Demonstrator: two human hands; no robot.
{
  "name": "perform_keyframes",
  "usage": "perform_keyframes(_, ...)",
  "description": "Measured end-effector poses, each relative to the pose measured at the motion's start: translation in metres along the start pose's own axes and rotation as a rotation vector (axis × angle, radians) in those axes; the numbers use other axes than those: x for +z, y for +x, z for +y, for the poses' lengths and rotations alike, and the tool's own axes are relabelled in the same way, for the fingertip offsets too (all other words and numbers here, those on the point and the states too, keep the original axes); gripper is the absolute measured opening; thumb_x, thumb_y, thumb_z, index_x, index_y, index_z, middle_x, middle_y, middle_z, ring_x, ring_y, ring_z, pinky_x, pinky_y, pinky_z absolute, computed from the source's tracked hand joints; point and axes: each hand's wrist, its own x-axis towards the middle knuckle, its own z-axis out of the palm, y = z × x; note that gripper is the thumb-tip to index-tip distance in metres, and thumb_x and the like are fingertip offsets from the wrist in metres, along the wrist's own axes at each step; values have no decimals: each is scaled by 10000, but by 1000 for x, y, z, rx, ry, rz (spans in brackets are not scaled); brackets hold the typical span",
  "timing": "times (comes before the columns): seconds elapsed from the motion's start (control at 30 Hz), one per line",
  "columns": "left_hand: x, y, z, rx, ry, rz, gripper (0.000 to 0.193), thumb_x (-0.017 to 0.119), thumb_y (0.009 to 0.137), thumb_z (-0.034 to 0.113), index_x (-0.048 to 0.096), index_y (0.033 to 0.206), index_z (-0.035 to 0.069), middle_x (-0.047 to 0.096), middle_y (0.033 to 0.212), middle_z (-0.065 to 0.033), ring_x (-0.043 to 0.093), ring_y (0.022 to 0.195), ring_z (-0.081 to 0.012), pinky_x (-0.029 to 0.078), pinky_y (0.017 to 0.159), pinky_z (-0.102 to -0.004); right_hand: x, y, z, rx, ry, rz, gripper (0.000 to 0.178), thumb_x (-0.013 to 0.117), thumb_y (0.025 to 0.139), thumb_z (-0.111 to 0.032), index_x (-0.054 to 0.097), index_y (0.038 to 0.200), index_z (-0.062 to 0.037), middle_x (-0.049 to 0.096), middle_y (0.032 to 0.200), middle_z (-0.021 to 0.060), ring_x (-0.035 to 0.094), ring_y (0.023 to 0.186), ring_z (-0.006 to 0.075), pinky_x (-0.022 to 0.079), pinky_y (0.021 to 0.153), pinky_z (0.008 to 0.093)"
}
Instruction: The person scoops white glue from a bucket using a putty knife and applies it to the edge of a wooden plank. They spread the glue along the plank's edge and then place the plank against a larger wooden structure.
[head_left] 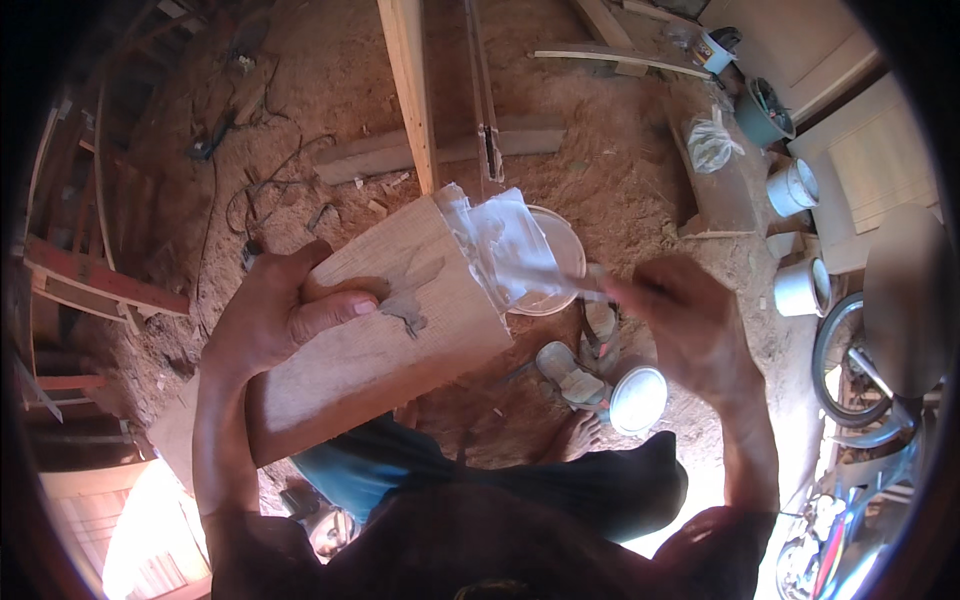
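In the head view, the left hand clamps a thick, pale-brown wooden board at the centre-left of the frame. Apart from it, at centre-right, the right hand grips a blurred, thin whitish tool reaching toward the board's white-smeared end, above a round, pale container.

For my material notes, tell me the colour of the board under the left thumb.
Light brown board with a darker patch; head view.

Woodworking workshop: planks, buckets
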Motion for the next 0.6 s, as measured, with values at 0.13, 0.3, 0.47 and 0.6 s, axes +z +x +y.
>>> perform_keyframes(0.13,-3,3,6,-35,6,-23,747,860,897,568,724,1186,-107,790,843,-174,753,789,-181,564,757,-330,-11,-29,-15,144,108,-57,498,681,832,119,791,1278,-74,683,907,138,704,775,309,588,663,427)
perform_keyframes(0.3,12,3,1,46,-142,31,777,862,871,636,739,1158,-76,761,777,-205,768,742,-218,569,723,-360,-6,3,-9,216,211,140,513,688,824,141,790,1281,-68,698,924,151,720,795,315,590,671,426)
perform_keyframes(0.47,1,0,5,-32,-7,-38,776,856,890,618,740,1203,-82,771,785,-183,770,788,-206,569,755,-351,-7,6,-16,98,67,7,493,744,828,143,813,1250,-103,691,962,110,695,812,256,558,682,367)
perform_keyframes(0.6,-1,-4,-4,-7,-24,38,784,851,891,626,741,1216,-79,768,782,-184,776,798,-208,571,758,-349,-23,-9,-6,67,41,15,435,775,806,118,846,1160,-125,696,966,86,674,859,264,545,709,386)
